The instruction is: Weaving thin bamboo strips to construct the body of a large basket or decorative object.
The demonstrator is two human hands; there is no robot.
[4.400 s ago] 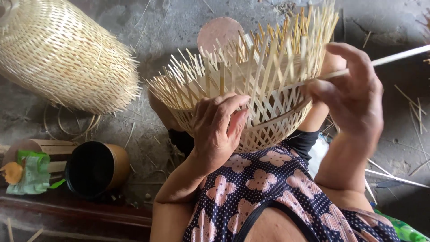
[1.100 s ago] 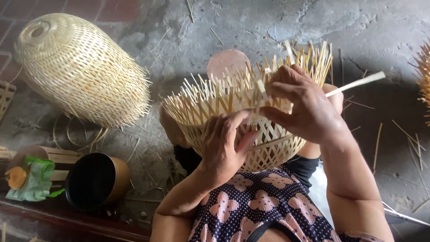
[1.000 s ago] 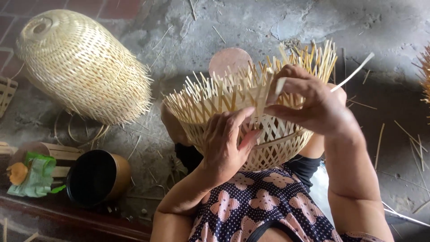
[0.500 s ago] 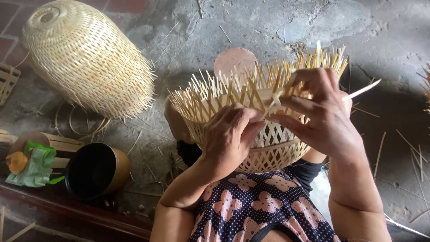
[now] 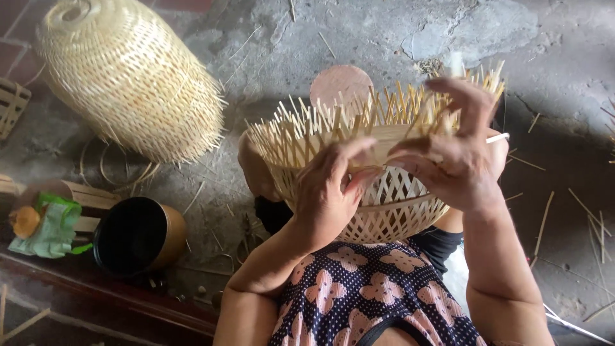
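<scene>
Item: half-woven pale bamboo basket [image 5: 384, 192], open lattice wall, loose splint ends standing up all round its rim. We find it resting on the person's lap, over the dark floral-print garment [image 5: 359, 295].

Left hand [image 5: 330, 198]: we note it pressed on the basket's near wall, fingers curled over the rim band.

Right hand [image 5: 458, 160]: at the rim just beside the left, fingers pinched on a thin pale bamboo strip [image 5: 496, 137] that juts out to the right.

Also on the grey concrete floor [image 5: 397, 32]: a large finished dome-shaped woven bamboo basket [image 5: 128, 77] lying on its side, well apart; a black round pot [image 5: 138, 234]; a green cloth [image 5: 54, 224]; scattered bamboo slivers [image 5: 544, 218].
</scene>
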